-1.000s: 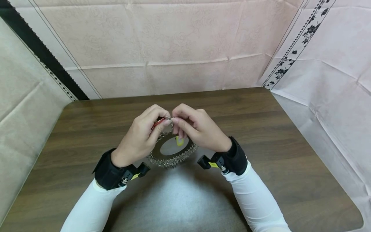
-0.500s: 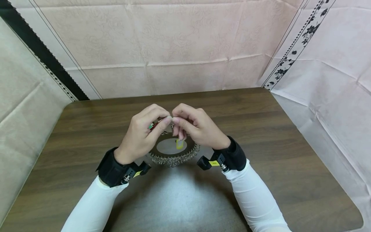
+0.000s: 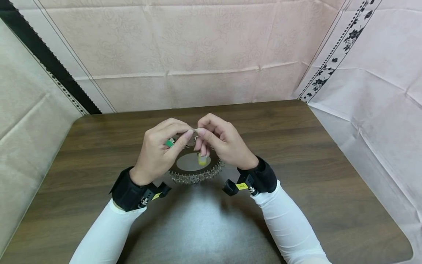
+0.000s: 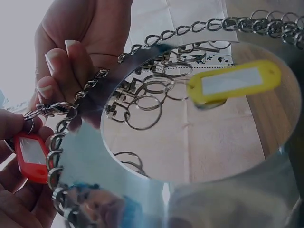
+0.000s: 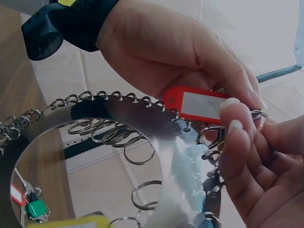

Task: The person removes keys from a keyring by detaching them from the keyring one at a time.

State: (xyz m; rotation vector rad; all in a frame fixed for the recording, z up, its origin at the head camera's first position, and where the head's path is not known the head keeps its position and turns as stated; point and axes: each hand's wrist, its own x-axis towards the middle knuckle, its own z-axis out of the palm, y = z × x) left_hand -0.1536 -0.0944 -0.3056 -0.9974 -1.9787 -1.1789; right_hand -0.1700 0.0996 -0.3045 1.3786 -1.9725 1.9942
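Note:
In the head view my left hand and right hand meet fingertip to fingertip above a shiny ring-shaped metal plate. Short chains and key rings line the plate's rim. Between the fingertips is a small metal key ring, pinched by both hands. A red key tag hangs at my left hand, close to the chain. Beside the left palm shows a green piece. Under my right fingers, over the plate's opening, a yellow key tag hangs.
The plate stands over a brown wooden table. Several loose key rings show through its opening. Pale patterned cloth rises behind the table and along both sides.
Both hands have shifted up a little, the fingertips still together. The red tag by the left palm has turned out of the head view and the green piece shows instead.

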